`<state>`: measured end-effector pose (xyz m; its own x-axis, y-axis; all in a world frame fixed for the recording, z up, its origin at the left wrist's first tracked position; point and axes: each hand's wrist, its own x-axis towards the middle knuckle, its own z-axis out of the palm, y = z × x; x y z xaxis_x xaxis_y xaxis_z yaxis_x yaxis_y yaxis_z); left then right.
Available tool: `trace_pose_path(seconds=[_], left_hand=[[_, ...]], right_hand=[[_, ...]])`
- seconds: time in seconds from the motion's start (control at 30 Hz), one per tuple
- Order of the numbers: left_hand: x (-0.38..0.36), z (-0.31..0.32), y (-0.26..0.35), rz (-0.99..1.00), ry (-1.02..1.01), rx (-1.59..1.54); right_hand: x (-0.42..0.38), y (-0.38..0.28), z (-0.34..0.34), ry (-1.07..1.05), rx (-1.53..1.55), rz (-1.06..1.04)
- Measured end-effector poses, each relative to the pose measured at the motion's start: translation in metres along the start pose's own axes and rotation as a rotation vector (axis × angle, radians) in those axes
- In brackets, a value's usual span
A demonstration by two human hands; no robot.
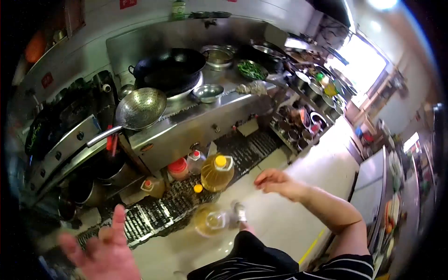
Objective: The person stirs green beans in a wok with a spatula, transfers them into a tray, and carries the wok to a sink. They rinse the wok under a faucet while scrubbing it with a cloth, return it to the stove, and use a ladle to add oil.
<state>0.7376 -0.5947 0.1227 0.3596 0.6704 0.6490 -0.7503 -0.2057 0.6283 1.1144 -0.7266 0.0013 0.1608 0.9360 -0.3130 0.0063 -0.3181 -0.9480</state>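
My left hand (pixel 101 249) is raised at the lower left, blurred, with its fingers spread and nothing in them. My right hand (pixel 279 185) hovers over the pale floor, fingers loosely bent and holding nothing I can see. Left of it, a large clear oil jug (pixel 217 176) with a yellow cap stands by the drain grate. Nearer my feet is a second jug of yellow oil (pixel 207 220), blurred, with no yellow cap visible on it. A loose yellow cap (pixel 198 188) lies between the two jugs and the grate's smaller bottles.
A red-lidded jar (pixel 178 168), a red-capped bottle (pixel 196 161) and a small jug (pixel 153 186) line the drain grate (pixel 163 210). Above are a steel stove with a black wok (pixel 170 70), a perforated strainer (pixel 141 108) with its handle jutting out, and a bowl of greens (pixel 252 70).
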Motion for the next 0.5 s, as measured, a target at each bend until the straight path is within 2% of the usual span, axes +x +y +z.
trace_pose_path(seconds=[0.13, 0.23, 0.3, 0.4, 0.47, 0.5], left_hand=[[0.081, 0.078, -0.101, -0.130, -0.197, -0.170], [0.116, 0.108, -0.171, -0.328, -0.188, -0.136], [0.121, 0.115, -0.207, -0.516, -0.095, -0.050], [0.113, 0.112, -0.244, -0.843, 0.156, 0.111], [0.107, 0.113, -0.259, -0.992, 0.301, 0.193], [0.105, 0.113, -0.267, -1.056, 0.363, 0.227]], right_hand=[[0.088, 0.006, -0.166, 0.211, -0.012, -0.066], [0.164, 0.032, -0.256, 0.310, -0.086, -0.031], [0.229, 0.059, -0.311, 0.375, -0.194, -0.046], [0.351, 0.110, -0.386, 0.543, -0.254, -0.110], [0.405, 0.103, -0.414, 0.711, -0.282, -0.147], [0.429, 0.098, -0.430, 0.777, -0.323, -0.084]])
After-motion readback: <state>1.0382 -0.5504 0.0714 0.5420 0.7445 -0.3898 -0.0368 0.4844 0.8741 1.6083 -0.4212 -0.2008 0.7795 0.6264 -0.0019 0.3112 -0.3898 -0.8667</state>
